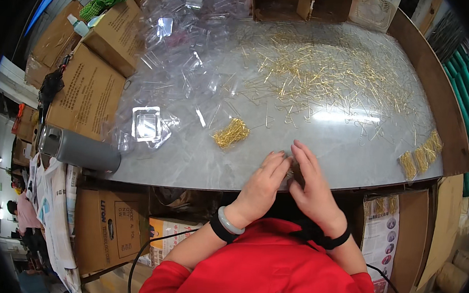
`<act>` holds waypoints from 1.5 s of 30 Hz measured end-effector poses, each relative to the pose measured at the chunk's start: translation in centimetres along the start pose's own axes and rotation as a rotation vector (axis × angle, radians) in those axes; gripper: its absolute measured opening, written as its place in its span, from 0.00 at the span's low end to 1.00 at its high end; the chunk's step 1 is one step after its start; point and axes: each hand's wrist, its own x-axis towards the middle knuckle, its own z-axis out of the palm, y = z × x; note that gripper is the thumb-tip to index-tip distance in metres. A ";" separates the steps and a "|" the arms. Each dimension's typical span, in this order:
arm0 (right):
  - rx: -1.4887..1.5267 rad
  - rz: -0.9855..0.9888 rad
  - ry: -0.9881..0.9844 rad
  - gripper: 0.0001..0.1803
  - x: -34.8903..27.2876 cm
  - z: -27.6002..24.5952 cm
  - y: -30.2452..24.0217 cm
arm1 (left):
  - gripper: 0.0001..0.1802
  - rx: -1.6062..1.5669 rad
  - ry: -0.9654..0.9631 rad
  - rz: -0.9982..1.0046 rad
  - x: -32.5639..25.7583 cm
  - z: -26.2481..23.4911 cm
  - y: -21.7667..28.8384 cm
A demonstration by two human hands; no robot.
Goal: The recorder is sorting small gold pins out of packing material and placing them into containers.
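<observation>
My left hand (264, 186) and my right hand (317, 191) are close together at the table's front edge. The left one's fingers are pressed together and bent around something small that I cannot make out. On the right, my fingers are stretched out and the thumb stands apart, its tip near the left fingers. A small brownish, partly clear patch shows between the hands, mostly hidden by them. A clear plastic pack of gold wire hooks (231, 133) lies left of my hands. Beyond them, many loose gold hooks (328, 71) are spread over the grey tabletop (189, 167).
Clear plastic boxes (180, 59) are heaped at the left and back. A grey bottle (82, 150) lies at the left front edge beside cardboard boxes (87, 93). Several packs of gold hooks (421, 157) lie at the right, near the cardboard wall (434, 90).
</observation>
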 end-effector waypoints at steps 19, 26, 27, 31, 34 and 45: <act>-0.391 -0.259 0.010 0.19 1.2 0.1 0.7 | 0.33 -0.027 0.076 -0.013 -0.2 0.1 0.2; -0.416 -0.254 0.061 0.11 0.5 0.4 1.4 | 0.18 -0.001 0.098 -0.040 -1.1 -1.8 -0.6; -0.422 -0.245 0.062 0.11 0.4 0.4 1.3 | 0.18 0.004 0.085 -0.020 -1.4 -2.1 -0.7; -0.426 -0.238 0.056 0.11 0.4 0.6 0.8 | 0.18 0.062 0.134 -0.046 -2.4 -3.3 -0.1; -0.416 -0.235 0.039 0.12 0.3 0.5 0.5 | 0.14 0.173 0.172 -0.096 -2.5 -4.0 0.2; -0.453 -0.220 0.042 0.12 0.1 0.0 0.4 | 0.09 0.117 0.084 -0.162 -1.5 -3.9 0.7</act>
